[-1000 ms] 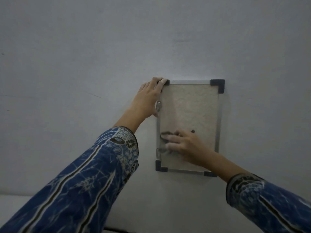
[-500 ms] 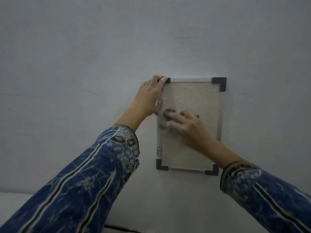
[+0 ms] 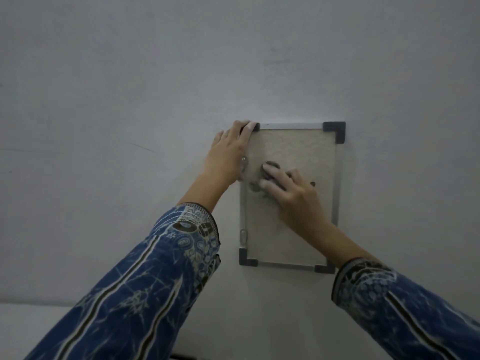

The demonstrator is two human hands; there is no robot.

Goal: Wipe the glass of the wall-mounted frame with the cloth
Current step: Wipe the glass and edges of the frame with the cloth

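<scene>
A small upright frame (image 3: 335, 131) with a silver rim and dark corner pieces hangs on the wall; beige paper shows behind its glass (image 3: 298, 152). My left hand (image 3: 228, 154) lies over the frame's upper left corner and left edge, fingers curled on the top corner. My right hand (image 3: 291, 193) presses flat on the middle of the glass, with a dark cloth (image 3: 255, 187) mostly hidden beneath the fingers; only small dark bits peek out around the fingertips.
A plain pale grey wall (image 3: 130, 100) surrounds the frame on all sides. Both blue patterned sleeves reach up from the bottom of the view. A pale ledge or floor strip (image 3: 26, 323) shows at the lower left.
My right hand with the cloth has slid up the glass from the lower left part to the middle. The left hand has stayed on the upper left corner.
</scene>
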